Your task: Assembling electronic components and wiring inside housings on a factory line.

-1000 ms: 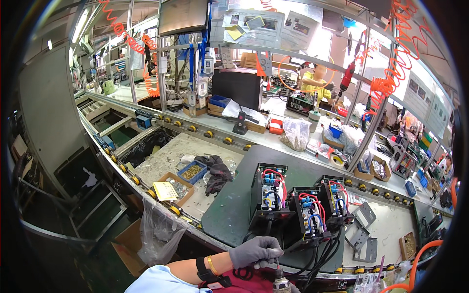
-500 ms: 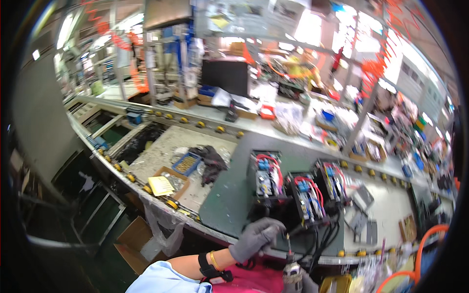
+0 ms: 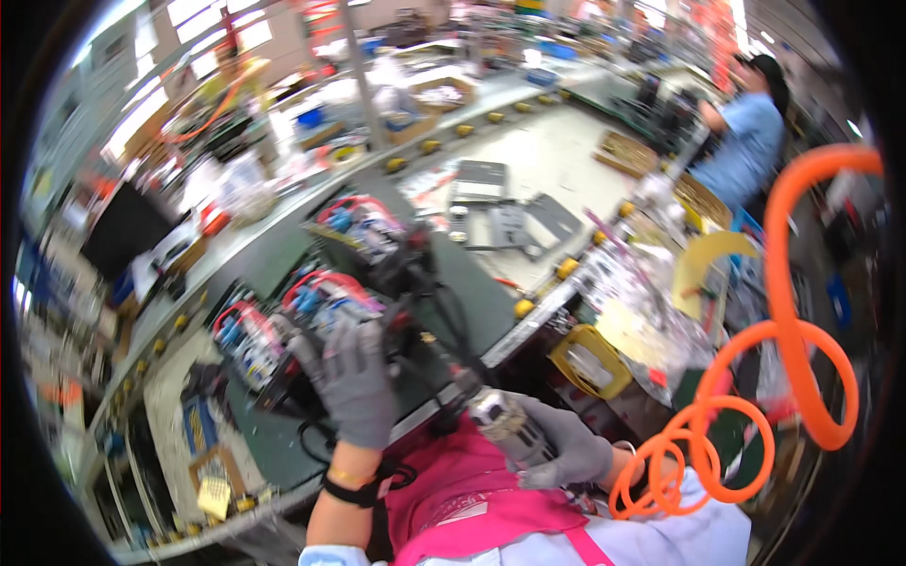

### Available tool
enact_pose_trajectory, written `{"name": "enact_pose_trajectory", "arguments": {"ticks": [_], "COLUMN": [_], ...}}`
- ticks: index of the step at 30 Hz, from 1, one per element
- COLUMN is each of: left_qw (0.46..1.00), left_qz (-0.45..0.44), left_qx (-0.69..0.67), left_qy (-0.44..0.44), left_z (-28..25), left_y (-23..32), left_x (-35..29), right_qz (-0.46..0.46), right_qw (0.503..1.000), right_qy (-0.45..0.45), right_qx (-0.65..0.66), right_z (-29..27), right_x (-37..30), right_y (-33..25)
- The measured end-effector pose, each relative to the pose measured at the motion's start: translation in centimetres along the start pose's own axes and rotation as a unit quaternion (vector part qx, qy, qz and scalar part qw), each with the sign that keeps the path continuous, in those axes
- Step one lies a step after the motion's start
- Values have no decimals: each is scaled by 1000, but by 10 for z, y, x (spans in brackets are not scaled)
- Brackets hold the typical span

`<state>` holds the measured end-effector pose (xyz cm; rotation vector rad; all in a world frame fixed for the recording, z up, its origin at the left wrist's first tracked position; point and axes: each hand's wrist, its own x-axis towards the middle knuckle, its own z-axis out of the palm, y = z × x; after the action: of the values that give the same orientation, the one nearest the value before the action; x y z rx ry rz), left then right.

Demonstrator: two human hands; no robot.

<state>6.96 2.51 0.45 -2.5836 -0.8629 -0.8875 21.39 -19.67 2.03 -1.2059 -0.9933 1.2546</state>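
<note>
My right hand (image 3: pixel 572 449), in a grey glove, is wrapped round a silver-and-dark power screwdriver (image 3: pixel 514 429) whose tip points up and left at the electrical units. My left hand (image 3: pixel 359 385), gloved the same way, has its fingers stretched out over the near edge of the middle electrical unit (image 3: pixel 332 300); motion blur hides whether it touches. That open unit shows red cables and blue parts. A similar unit (image 3: pixel 250 340) sits to its left, and another unit (image 3: pixel 363 224) lies beyond it. Black cables (image 3: pixel 444 302) trail at the right of the units.
A green board (image 3: pixel 283 443) bears the units on a roller-edged bench. Dark grey plates (image 3: pixel 514 226) lie beyond. An orange coiled hose (image 3: pixel 717 415) hangs at the right. A yellow bin (image 3: pixel 590 361) stands near my right hand. Another person (image 3: pixel 746 132) sits far right.
The view has swung to the right, bringing the coiled hose and another person in. My left hand has moved from near the screwdriver's tip to the middle unit. The screwdriver stays in my right hand.
</note>
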Motion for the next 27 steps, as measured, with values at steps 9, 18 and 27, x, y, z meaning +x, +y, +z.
{"name": "enact_pose_trajectory", "arguments": {"ticks": [9,18,27], "left_qw": [997,973,969], "left_qz": [38,-64,3], "left_qx": [71,197,-211], "left_qy": [3,-107,-130], "left_z": [13,42,28], "left_y": [-42,-75,-36], "left_x": [6,24,79], "right_qz": [-62,-86,-116], "right_qw": [994,986,967], "right_qy": [16,24,10], "right_qx": [93,139,225], "right_z": [-25,-34,-25], "right_x": [-14,-51,-65], "right_y": [8,24,49]}}
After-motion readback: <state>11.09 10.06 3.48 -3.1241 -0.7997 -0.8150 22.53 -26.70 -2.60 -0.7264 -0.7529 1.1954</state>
